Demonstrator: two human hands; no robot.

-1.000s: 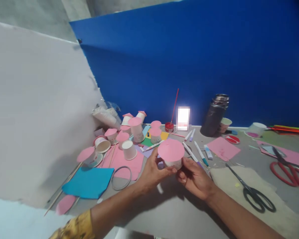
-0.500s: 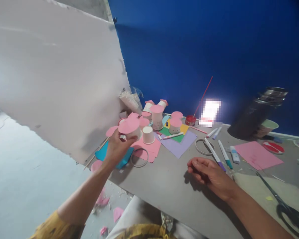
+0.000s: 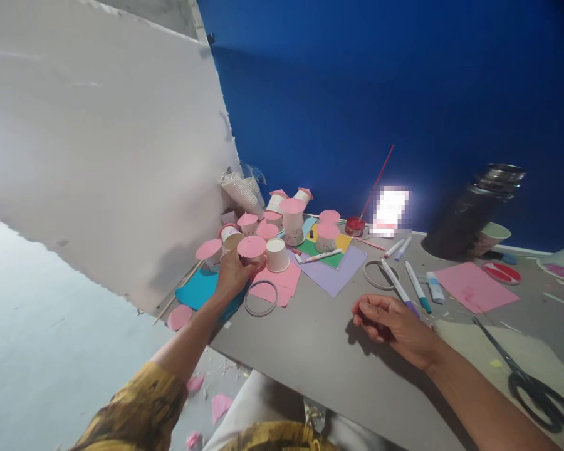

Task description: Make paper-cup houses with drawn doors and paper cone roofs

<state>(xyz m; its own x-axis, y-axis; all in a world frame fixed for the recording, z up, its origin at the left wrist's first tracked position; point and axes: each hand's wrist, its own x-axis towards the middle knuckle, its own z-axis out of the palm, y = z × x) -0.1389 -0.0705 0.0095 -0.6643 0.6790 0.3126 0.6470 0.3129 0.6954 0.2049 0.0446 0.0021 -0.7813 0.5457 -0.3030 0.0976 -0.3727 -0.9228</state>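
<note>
My left hand (image 3: 234, 275) is closed around a white paper cup topped with a flat pink paper disc (image 3: 252, 247), among the other cups at the left of the table. The fingers mostly hide the cup's wall. Just right of it, a plain white paper cup (image 3: 277, 255) stands upside down on pink paper sheets (image 3: 282, 285). A grey ring (image 3: 262, 312) lies in front of these. My right hand (image 3: 395, 329) hovers low over or rests on the table's middle, its fingers loosely curled together with nothing visible in them. Markers (image 3: 397, 285) lie just behind it.
Several pink-topped cups (image 3: 292, 219) crowd the back left, near stacked cups (image 3: 242, 191). A dark flask (image 3: 470, 213) stands at the back right. Black-handled scissors (image 3: 536, 391) lie at right. A blue paper (image 3: 197, 289) and sticks lie near the left table edge.
My left hand has carried the disc-topped cup left from in front of me and lowered it among the others. My right hand has let go of it. The view has swung left.
</note>
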